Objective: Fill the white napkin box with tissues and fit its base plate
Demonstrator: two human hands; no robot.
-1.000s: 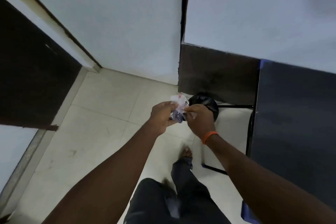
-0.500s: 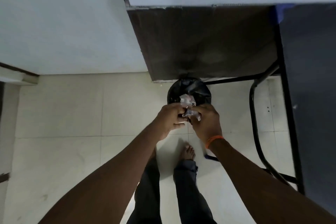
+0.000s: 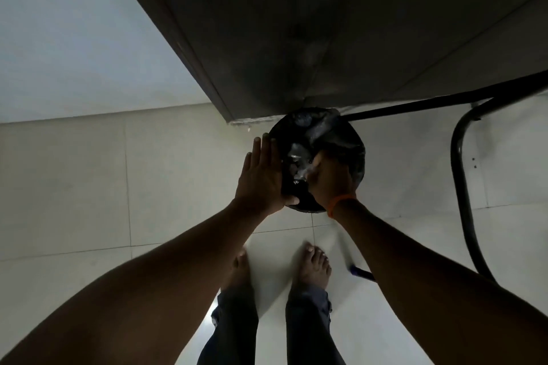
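Observation:
A round bin lined with a black bag (image 3: 344, 139) stands on the tiled floor against a dark cabinet. My left hand (image 3: 261, 178) lies flat and open against the bin's left rim. My right hand (image 3: 329, 178), with an orange band at the wrist, reaches into the bin's mouth with fingers curled around a crumpled clear wrapper (image 3: 302, 170). More shiny scraps lie inside the bin. The white napkin box, its base plate and the tissues are out of view.
The dark cabinet (image 3: 326, 32) fills the top of the view. A black metal tube frame (image 3: 462, 187) curves down at the right. A pale wall (image 3: 74, 38) is at the left. My bare feet (image 3: 311, 267) stand on the floor tiles just before the bin.
I have bent down over the bin. My hands held the crumpled wrapper together above it; now the left hand has let go and rests on the rim, and the right hand pushes the wrapper inside.

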